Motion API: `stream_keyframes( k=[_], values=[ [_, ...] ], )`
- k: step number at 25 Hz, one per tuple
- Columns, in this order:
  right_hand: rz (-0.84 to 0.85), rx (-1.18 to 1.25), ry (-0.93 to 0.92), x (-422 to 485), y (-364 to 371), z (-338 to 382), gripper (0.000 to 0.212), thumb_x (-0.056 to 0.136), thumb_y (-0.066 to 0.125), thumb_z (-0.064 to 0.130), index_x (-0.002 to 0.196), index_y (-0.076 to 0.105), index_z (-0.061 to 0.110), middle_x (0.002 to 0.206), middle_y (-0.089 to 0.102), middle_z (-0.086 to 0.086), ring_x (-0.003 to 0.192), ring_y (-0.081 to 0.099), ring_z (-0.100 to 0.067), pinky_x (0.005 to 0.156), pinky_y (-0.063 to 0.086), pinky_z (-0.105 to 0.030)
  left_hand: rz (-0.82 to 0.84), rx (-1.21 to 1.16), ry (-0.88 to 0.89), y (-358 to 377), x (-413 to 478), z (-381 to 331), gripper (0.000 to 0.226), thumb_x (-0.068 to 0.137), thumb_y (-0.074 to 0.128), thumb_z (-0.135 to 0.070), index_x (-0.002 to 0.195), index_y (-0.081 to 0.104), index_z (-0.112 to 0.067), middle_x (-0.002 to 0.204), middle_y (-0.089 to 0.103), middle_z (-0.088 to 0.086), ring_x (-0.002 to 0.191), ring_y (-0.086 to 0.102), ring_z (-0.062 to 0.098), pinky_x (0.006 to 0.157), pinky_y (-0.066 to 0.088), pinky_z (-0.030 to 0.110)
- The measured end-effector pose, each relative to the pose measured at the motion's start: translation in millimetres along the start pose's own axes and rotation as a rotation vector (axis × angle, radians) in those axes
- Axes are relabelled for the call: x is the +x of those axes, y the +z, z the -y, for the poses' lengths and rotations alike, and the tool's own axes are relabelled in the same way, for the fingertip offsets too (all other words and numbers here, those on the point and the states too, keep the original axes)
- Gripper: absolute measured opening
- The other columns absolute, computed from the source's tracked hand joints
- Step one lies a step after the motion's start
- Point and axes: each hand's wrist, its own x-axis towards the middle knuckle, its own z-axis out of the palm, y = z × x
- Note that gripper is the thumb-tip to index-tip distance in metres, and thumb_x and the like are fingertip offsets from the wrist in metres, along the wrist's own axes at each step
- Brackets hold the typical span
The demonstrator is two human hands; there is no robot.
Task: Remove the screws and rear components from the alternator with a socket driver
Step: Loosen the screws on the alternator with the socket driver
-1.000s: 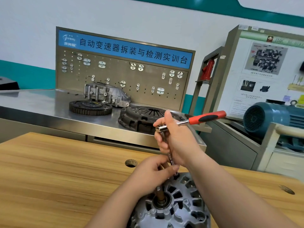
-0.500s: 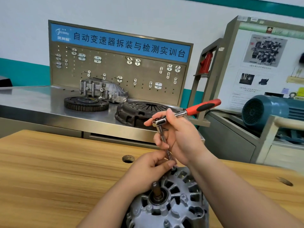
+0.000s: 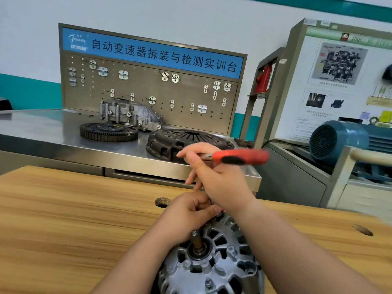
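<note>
Hands both busy. The right hand (image 3: 218,179) curls round the head end of the socket driver (image 3: 241,157), red grip sticking out to the right, blurred. The left hand (image 3: 188,213) pinches low down, fingertips closed at the far rim of the alternator (image 3: 212,266), prob. steadying the socket on a screw. Shank & screw are hidden behind the fingers, so can't confirm. The alternator sits on the wooden surface (image 3: 63,219), bottom centre, vented face up, shaft (image 3: 197,244) poking up from the middle.

Step, as I read it: working a far-rim screw, early in the job. The housing looks whole, and a stud (image 3: 208,282) at the near edge is in place. Next move needs the socket square on the head, left hand guiding w/o lifting, right swinging the grip in short arcs. Risk: the socket tilts off & rounds the head.

Containers: no tray or bin in view for loose screws. There's only a round hole (image 3: 162,202) in the wood just beyond the left hand, inside not visible. The steel surface (image 3: 42,128) behind carries a ring gear (image 3: 109,131), clutch cover (image 3: 186,137) and cast housing (image 3: 129,114), all loose.
</note>
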Motion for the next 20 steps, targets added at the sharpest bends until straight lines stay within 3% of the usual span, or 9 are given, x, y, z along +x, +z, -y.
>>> stream_keyframes(
  k=[3, 5, 8, 10, 13, 15, 17, 20],
  values=[
    [-0.037, 0.238, 0.165, 3, -4, 6, 0.021, 0.102, 0.042, 0.017, 0.101, 0.063, 0.015, 0.099, 0.07, -0.006, 0.051, 0.059, -0.017, 0.046, 0.044, -0.025, 0.0, 0.006, 0.021, 0, -2, 0, 0.018, 0.089, 0.061, -0.022, 0.083, 0.065, -0.005, 0.064, 0.056, 0.002, 0.063, 0.047, 0.011, 0.062, 0.039, 0.031],
    [-0.025, 0.42, 0.303, 7, -6, 7, 0.024, 0.103, 0.038, 0.021, 0.103, 0.061, 0.012, 0.091, 0.073, -0.005, 0.047, 0.056, -0.017, 0.043, 0.039, -0.024, 0.013, -0.015, 0.022, 0, -4, -1, 0.015, 0.089, 0.061, -0.021, 0.078, 0.064, -0.012, 0.06, 0.048, -0.004, 0.059, 0.043, 0.009, 0.059, 0.035, 0.027],
    [0.02, 0.618, 0.527, 13, -9, 4, 0.032, 0.103, 0.033, 0.028, 0.097, 0.058, 0.01, 0.066, 0.068, -0.005, 0.037, 0.045, -0.012, 0.039, 0.031, -0.018, 0.027, -0.026, 0.01, 1, -2, -1, 0.02, 0.088, 0.062, -0.019, 0.081, 0.06, -0.001, 0.065, 0.052, 0.0, 0.063, 0.044, 0.009, 0.061, 0.036, 0.026],
    [0.02, 0.651, 0.572, 13, -11, -1, 0.029, 0.103, 0.035, 0.028, 0.092, 0.056, 0.012, 0.06, 0.063, -0.003, 0.037, 0.042, -0.01, 0.039, 0.029, -0.017, 0.03, -0.017, 0.007, 1, 0, 0, 0.019, 0.088, 0.062, -0.017, 0.081, 0.062, 0.001, 0.068, 0.053, 0.003, 0.065, 0.045, 0.011, 0.063, 0.036, 0.028],
    [0.048, 0.711, 0.53, 9, -13, 1, 0.019, 0.087, 0.053, 0.036, 0.095, 0.057, 0.019, 0.08, 0.064, -0.005, 0.047, 0.053, -0.012, 0.043, 0.034, -0.02, 0.028, -0.033, -0.002, 1, 1, -1, 0.014, 0.088, 0.061, -0.014, 0.08, 0.064, -0.004, 0.068, 0.054, 0.006, 0.065, 0.046, 0.013, 0.064, 0.036, 0.028],
    [0.077, 0.706, 0.422, 7, -15, 1, 0.016, 0.082, 0.057, 0.031, 0.097, 0.056, 0.023, 0.092, 0.068, -0.006, 0.059, 0.063, -0.016, 0.048, 0.04, -0.023, 0.023, -0.045, -0.017, 2, 0, 0, 0.013, 0.089, 0.061, -0.013, 0.086, 0.065, -0.001, 0.072, 0.057, 0.011, 0.068, 0.048, 0.015, 0.066, 0.038, 0.03],
    [0.064, 0.498, 0.227, 4, -11, 0, 0.006, 0.093, 0.055, 0.015, 0.097, 0.058, 0.019, 0.095, 0.071, -0.006, 0.066, 0.068, -0.017, 0.05, 0.046, -0.025, 0.015, -0.03, -0.021, 2, 0, 0, 0.013, 0.089, 0.061, -0.015, 0.089, 0.066, -0.003, 0.073, 0.059, 0.021, 0.068, 0.048, 0.017, 0.068, 0.037, 0.031],
    [-0.005, 0.079, -0.011, 1, -3, -1, 0.015, 0.099, 0.049, 0.008, 0.098, 0.061, 0.017, 0.095, 0.068, -0.004, 0.068, 0.069, -0.013, 0.051, 0.05, -0.024, 0.021, -0.021, -0.007, 0, -1, -1, 0.009, 0.09, 0.06, -0.017, 0.088, 0.067, -0.011, 0.082, 0.064, 0.027, 0.07, 0.052, 0.02, 0.069, 0.041, 0.035]
  ],
)
